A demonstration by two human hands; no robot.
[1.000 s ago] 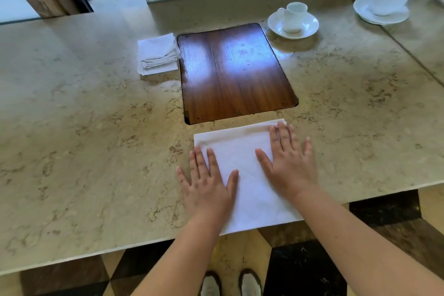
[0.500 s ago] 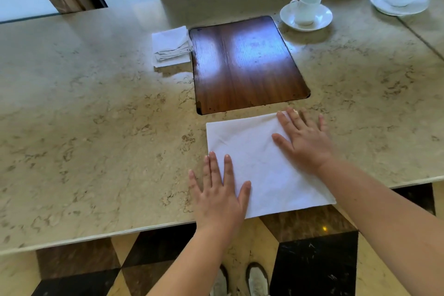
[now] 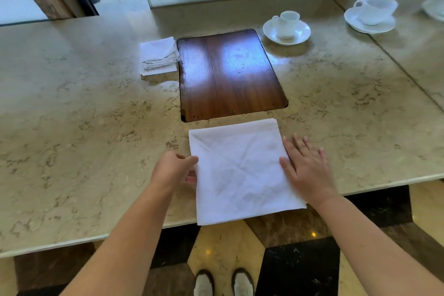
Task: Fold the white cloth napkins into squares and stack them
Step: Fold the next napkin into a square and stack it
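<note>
While pinching left edge of napkin (image 3: 242, 170) with left hand (image 3: 174, 169), pressing flat open right hand (image 3: 306, 167) on right edge; overhanging near surface (image 3: 72, 127) lip; keeping edges aligned, folding toward stack (image 3: 158, 56).

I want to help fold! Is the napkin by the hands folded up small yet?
Not yet. The napkin lies spread flat, far bigger than the folded napkins stacked behind.

The left hand (image 3: 173, 168) no longer lies flat on the napkin (image 3: 241, 170); its grip now pinches the napkin's left edge. The right hand (image 3: 306, 168) is now at the napkin's right edge, mostly on the desk (image 3: 84, 127).
</note>
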